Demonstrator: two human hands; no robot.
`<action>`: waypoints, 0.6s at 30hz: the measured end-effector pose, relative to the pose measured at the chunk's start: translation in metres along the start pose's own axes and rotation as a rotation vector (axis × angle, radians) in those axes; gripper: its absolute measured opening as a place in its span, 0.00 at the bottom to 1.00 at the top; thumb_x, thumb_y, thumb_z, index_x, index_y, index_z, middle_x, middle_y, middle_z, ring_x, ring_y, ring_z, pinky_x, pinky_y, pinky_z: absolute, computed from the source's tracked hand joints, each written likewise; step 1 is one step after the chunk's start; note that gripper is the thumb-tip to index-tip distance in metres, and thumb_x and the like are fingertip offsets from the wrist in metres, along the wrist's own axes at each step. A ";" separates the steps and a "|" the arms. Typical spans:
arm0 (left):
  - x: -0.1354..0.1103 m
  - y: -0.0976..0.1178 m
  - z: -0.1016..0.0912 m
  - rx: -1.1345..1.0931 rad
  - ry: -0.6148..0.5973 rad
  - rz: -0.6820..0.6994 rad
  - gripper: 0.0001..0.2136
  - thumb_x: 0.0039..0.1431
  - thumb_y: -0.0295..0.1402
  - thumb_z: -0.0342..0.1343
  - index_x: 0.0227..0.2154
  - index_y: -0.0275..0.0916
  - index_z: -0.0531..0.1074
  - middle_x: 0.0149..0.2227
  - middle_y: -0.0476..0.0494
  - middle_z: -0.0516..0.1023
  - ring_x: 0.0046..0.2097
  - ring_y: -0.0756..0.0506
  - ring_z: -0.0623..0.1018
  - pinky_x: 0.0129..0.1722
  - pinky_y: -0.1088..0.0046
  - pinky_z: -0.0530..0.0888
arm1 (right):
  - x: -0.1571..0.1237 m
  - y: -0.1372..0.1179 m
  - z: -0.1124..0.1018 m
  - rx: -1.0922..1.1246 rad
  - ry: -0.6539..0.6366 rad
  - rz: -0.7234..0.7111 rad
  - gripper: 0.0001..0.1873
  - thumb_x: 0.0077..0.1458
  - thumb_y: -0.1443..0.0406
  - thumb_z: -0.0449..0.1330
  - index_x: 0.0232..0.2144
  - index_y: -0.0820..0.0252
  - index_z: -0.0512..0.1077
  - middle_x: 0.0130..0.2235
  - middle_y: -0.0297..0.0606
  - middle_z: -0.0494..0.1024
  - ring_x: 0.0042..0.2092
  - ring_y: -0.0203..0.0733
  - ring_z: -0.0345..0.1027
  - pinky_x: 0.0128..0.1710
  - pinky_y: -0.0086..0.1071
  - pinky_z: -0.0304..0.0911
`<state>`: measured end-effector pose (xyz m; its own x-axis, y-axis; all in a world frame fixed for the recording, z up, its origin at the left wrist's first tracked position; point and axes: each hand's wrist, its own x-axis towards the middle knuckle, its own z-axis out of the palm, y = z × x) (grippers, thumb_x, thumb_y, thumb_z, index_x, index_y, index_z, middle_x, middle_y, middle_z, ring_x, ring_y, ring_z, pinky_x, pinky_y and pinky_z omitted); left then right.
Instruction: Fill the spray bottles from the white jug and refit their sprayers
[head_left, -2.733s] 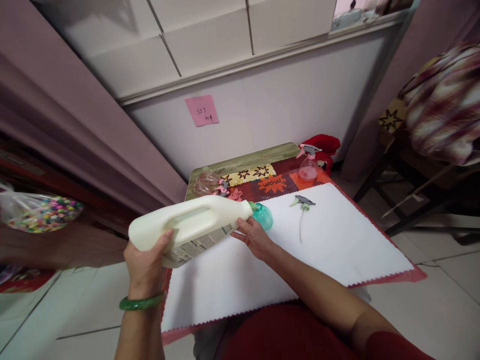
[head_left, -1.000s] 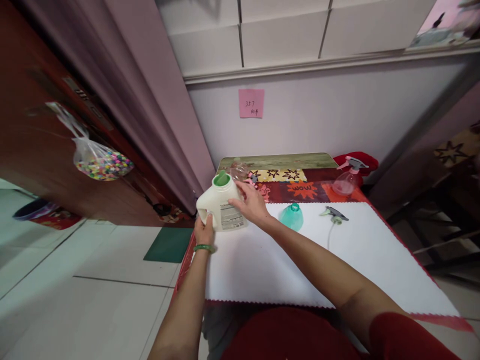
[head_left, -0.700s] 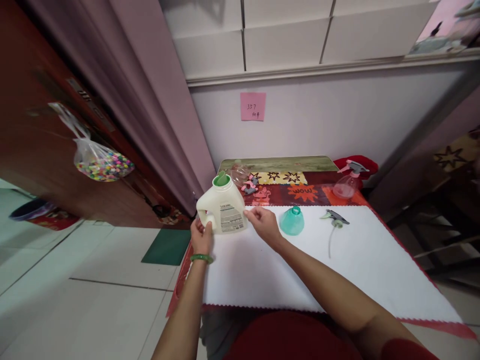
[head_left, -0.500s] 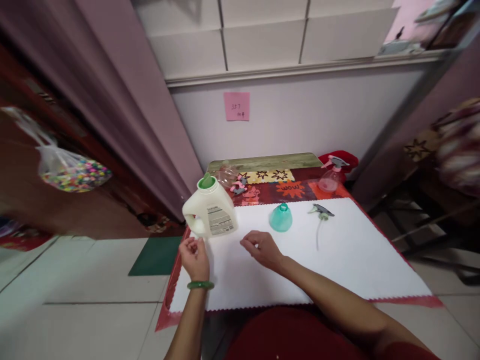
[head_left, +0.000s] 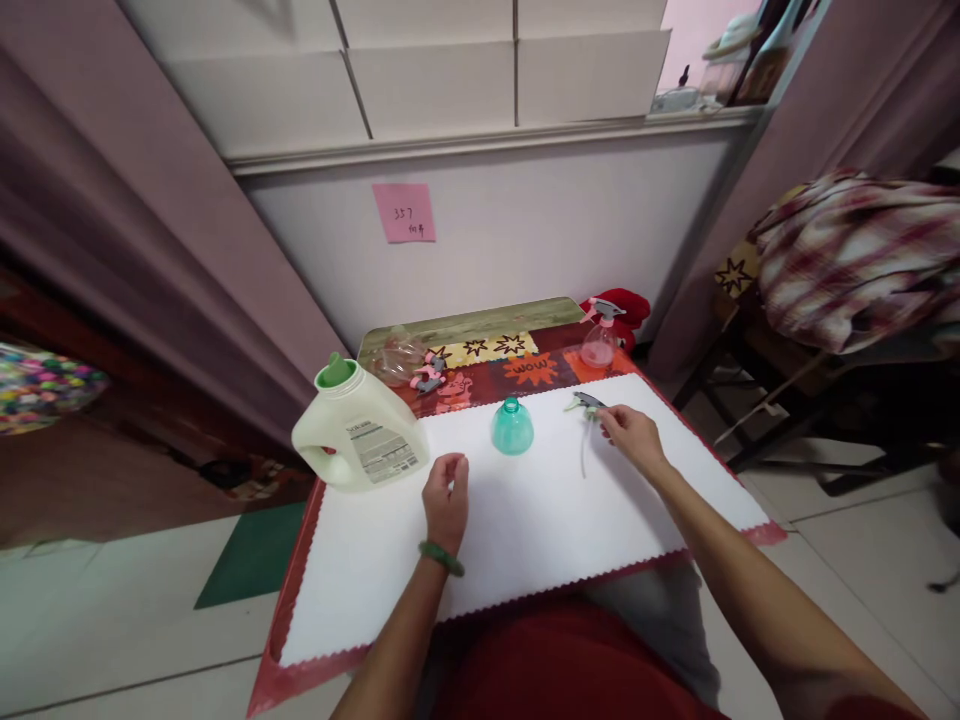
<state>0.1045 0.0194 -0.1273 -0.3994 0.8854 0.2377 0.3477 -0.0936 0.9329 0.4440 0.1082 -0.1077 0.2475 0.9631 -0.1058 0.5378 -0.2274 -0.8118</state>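
My right hand [head_left: 632,437] has its fingertips pinched on a grey and pale-green spray trigger head [head_left: 587,401], whose thin dip tube [head_left: 583,452] points toward me over the white mat. Left of it, the teal spray bottle [head_left: 512,428] stands upright with its neck uncovered. My left hand [head_left: 448,495], with a green bangle at the wrist, is held over the mat with curled fingers and nothing visible in them. Beyond it at the left stands a large cream detergent jug [head_left: 364,425] with a green spout and no cap on.
A clear bottle [head_left: 397,357] and a pink-grey spray head [head_left: 430,373] lie behind the jug. One assembled pink spray bottle [head_left: 599,335] stands at the back right. The white mat [head_left: 525,540] covers most of the table. Plaid cloth [head_left: 862,260] is piled on a chair at right.
My right hand has moved right from the table's middle and taken hold of the spray trigger head. My left hand has moved right, away from the jug. The view has turned right.
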 end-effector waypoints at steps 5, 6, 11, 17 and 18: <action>0.018 -0.013 0.056 -0.035 0.075 -0.014 0.24 0.72 0.56 0.42 0.42 0.42 0.72 0.43 0.37 0.80 0.49 0.39 0.81 0.55 0.56 0.76 | 0.039 0.004 -0.007 -0.118 -0.073 0.099 0.27 0.62 0.41 0.61 0.30 0.59 0.77 0.25 0.45 0.83 0.30 0.47 0.79 0.34 0.35 0.71; 0.020 -0.016 0.065 -0.037 0.081 -0.018 0.24 0.72 0.56 0.41 0.43 0.42 0.71 0.45 0.36 0.80 0.50 0.38 0.81 0.56 0.56 0.75 | 0.043 0.003 -0.004 -0.134 -0.088 0.113 0.29 0.62 0.40 0.61 0.28 0.59 0.77 0.24 0.45 0.82 0.29 0.48 0.79 0.33 0.35 0.70; 0.020 -0.021 0.099 -0.019 0.021 -0.017 0.23 0.71 0.53 0.48 0.58 0.41 0.66 0.56 0.32 0.78 0.60 0.37 0.78 0.61 0.54 0.73 | 0.061 0.000 0.006 -0.222 -0.098 0.199 0.32 0.57 0.36 0.63 0.23 0.58 0.76 0.23 0.50 0.80 0.32 0.54 0.80 0.35 0.38 0.70; 0.021 -0.016 0.119 0.090 -0.056 0.024 0.53 0.41 0.45 0.78 0.68 0.38 0.57 0.67 0.23 0.69 0.69 0.25 0.69 0.68 0.45 0.63 | 0.066 0.002 0.010 -0.199 -0.055 0.260 0.23 0.54 0.46 0.70 0.20 0.56 0.74 0.21 0.49 0.78 0.35 0.57 0.80 0.30 0.37 0.67; 0.022 -0.015 0.119 0.107 -0.059 0.030 0.53 0.40 0.43 0.78 0.68 0.39 0.57 0.67 0.24 0.69 0.69 0.25 0.69 0.69 0.45 0.62 | 0.065 0.003 0.010 -0.160 -0.061 0.263 0.22 0.55 0.49 0.70 0.21 0.55 0.74 0.20 0.47 0.77 0.33 0.54 0.79 0.28 0.35 0.66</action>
<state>0.1917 0.0946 -0.1687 -0.3374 0.9087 0.2460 0.4490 -0.0743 0.8904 0.4533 0.1713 -0.1223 0.3485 0.8739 -0.3388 0.5831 -0.4852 -0.6516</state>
